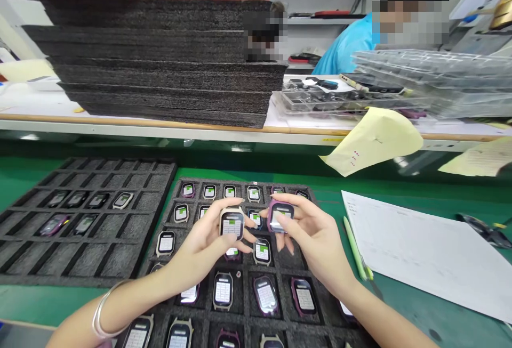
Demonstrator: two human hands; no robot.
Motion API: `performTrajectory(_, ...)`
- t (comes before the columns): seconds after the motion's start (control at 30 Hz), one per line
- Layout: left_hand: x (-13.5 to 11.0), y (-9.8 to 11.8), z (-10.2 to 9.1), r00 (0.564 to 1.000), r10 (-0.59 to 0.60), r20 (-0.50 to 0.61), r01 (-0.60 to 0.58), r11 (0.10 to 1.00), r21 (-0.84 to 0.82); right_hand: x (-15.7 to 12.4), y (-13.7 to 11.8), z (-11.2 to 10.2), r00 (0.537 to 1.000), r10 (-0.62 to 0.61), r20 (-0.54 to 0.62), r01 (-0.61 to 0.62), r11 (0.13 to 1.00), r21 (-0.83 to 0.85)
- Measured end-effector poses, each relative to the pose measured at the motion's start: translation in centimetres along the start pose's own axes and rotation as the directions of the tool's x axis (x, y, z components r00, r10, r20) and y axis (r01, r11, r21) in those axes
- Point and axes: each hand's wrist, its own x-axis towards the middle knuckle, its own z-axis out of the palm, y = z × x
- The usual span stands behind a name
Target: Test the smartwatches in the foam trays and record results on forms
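My left hand (pixel 218 231) grips a beige-framed smartwatch (pixel 232 220), its lit screen facing up and the thumb at its lower edge. In my right hand (pixel 308 228) is a purple-framed smartwatch (pixel 275 213), with the thumb over its screen. Both watches are held side by side above a black foam tray (pixel 244 284). The tray's compartments hold several strapless watches, such as a beige one (pixel 223 290) and a purple one (pixel 304 297). Many screens show white grids, some with green blocks. My forearms and hands hide part of the tray.
A second foam tray (pixel 120 225) with a few watches lies left. To the right are a green pen (pixel 354 247) and a white sheet (pixel 424 247). Stacked black foam (pixel 168 60) and clear plastic trays (pixel 440 81) stand on the shelf. Two people are beyond it.
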Motion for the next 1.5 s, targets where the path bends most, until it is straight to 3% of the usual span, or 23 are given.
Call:
performTrajectory(0.23,0.44,0.07,-0.16,0.999,-0.009,-0.054,0.010,1.000,0.021,-0.29,-0.04,-0.24,0.999,0.002,0.051,-0.003,1.000,0.022)
performTrajectory(0.5,0.40,0.16,-0.69,0.998,0.049,0.028,-0.048,0.998,-0.036,-0.18,-0.53,-0.47,0.983,0.033,0.179,-0.036,0.999,0.016)
performTrajectory(0.63,0.33,0.26,-0.47,0.999,0.039,-0.012,-0.039,0.999,-0.023,0.01,-0.30,-0.56,0.986,0.038,0.163,-0.032,0.999,-0.039)
performTrajectory(0.87,0.42,0.25,-0.32,0.998,0.045,-0.052,-0.043,0.998,0.042,0.00,-0.05,-0.65,0.984,0.031,0.174,-0.047,0.995,0.089)
performTrajectory(1.13,0.37,0.14,-0.53,0.996,0.072,-0.050,-0.067,0.993,0.093,-0.33,-0.44,-0.03,0.997,0.028,0.071,-0.031,0.999,0.034)
performTrajectory(1.33,0.82,0.16,-0.54,0.991,0.052,-0.121,-0.035,0.989,0.143,-0.31,-0.02,-0.45,0.985,0.029,0.170,-0.047,0.994,0.099)
performTrajectory(1.5,0.62,0.21,-0.70,0.996,0.067,-0.060,-0.061,0.993,0.096,-0.54,-0.47,-0.38,0.973,0.049,0.226,-0.074,0.992,0.105)
